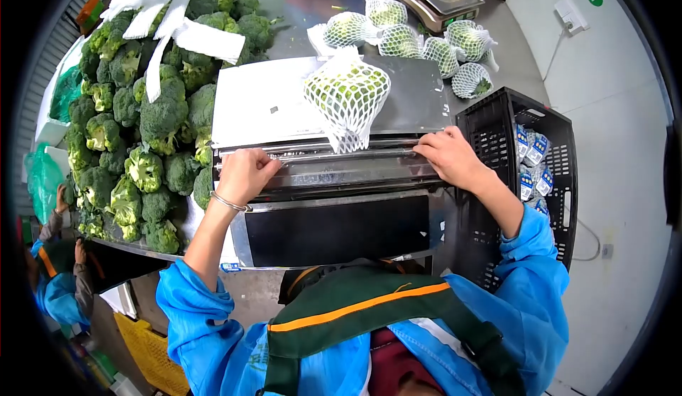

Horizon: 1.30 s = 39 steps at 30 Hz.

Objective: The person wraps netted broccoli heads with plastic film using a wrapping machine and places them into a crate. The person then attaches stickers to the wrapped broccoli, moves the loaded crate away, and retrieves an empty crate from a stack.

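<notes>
Fingertips pinched, your left hand (245,174) and right hand (450,157) hold apparently clear film (312,158); draw it evenly taut, past the net-sleeved broccoli (348,90) overhanging the near edge of the wrapping machine's top plate (415,96).

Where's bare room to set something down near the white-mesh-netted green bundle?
Free: the flat black panel between the silver metal trough and dark-green apron; grey metal plate right of the bundle. Crowded: left, heaped green broccoli.

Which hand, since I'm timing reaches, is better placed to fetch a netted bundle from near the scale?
Probably the right hand: it is on the side of those netted bundles, while the left hand is farther off, by the loose broccoli.
</notes>
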{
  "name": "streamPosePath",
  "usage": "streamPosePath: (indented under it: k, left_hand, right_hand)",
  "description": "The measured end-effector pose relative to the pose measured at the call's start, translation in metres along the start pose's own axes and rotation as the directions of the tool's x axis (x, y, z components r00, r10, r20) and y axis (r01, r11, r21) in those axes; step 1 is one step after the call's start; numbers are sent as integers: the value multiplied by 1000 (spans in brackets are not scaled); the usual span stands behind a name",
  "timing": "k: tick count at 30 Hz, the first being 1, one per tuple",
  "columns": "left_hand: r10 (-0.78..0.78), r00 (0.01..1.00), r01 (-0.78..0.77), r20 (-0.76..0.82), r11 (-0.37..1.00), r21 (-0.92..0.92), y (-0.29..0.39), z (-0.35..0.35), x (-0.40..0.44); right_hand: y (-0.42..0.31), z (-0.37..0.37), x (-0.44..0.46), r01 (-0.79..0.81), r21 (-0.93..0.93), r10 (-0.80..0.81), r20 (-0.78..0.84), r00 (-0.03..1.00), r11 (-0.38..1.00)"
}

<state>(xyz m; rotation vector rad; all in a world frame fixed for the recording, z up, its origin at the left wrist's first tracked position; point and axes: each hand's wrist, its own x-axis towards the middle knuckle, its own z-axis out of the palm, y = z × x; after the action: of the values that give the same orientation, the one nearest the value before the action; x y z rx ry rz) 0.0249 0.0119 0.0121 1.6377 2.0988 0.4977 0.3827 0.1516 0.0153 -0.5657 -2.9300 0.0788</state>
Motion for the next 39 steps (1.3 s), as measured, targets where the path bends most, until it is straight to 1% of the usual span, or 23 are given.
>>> streamPosePath:
  k: [2,5,8,11,13,14,15,18,19,22,23,26,27,30,31,32,34,36,37,39]
  left_hand:
    - [-23,999,23,26,1000,15,0,2,2]
    - [-9,998,5,70,998,56,-1,3,5]
    - [-2,998,-1,59,999,52,2,2,4]
    - [0,999,-1,42,999,33,0,3,3]
    - [14,1000,-14,-10,999,46,-3,4,2]
    - [12,1000,-11,-12,1000,23,-4,1,2]
    - [5,1000,-5,-10,1000,-4,-4,-1,0]
    - [-29,999,30,35,999,-24,0,-6,-4]
    - [-50,998,51,42,998,-29,4,-7,-3]
    - [-68,996,70,51,997,-38,8,-6,1]
    - [-68,996,70,52,997,-41,8,-4,2]
    - [-97,995,99,37,994,-47,5,-3,4]
    - [-94,995,96,30,992,-80,1,-3,4]
    - [-163,982,170,91,982,-76,-1,-8,7]
    - [-167,981,179,100,974,-136,0,-10,6]
    - [-196,968,223,155,958,-178,-2,-10,8]
    - [-158,981,178,114,965,-192,-7,-7,10]
    - [-241,954,283,180,923,-261,2,-14,9]
    - [-233,956,273,178,931,-243,-3,-11,12]
    - [-234,950,291,208,906,-309,-11,-14,16]
  right_hand:
    - [0,4,3,-17,-53,17,2,1000,998]
    - [-5,9,9,-27,-65,27,-2,1000,998]
    - [-1,21,10,-46,-141,49,23,999,989]
    - [-3,23,15,-77,-104,71,-59,996,992]
    - [-4,22,16,-239,69,247,-161,956,969]
    - [-6,20,17,-306,161,334,-196,922,938]
    - [-7,13,16,-397,305,455,-151,877,866]
    - [-10,-3,15,-441,468,486,28,874,766]
    - [-6,1,11,-298,382,321,4,947,875]
    - [-10,9,7,-115,132,108,55,993,985]
    - [-13,10,9,-135,77,128,93,987,988]
    - [-23,12,18,-173,-31,175,108,979,985]
    - [-26,16,20,-176,-59,180,76,981,983]
    - [-26,26,22,-188,-119,198,74,977,975]
    - [-29,25,23,-178,-152,183,23,983,972]
    - [-26,27,22,-165,-149,172,35,984,975]
    - [-24,26,24,-143,-132,149,41,988,981]
    - [-20,33,21,-144,-148,146,8,989,979]
    - [-20,32,21,-147,-153,149,0,989,977]
    - [-17,25,23,-282,27,283,-70,957,959]
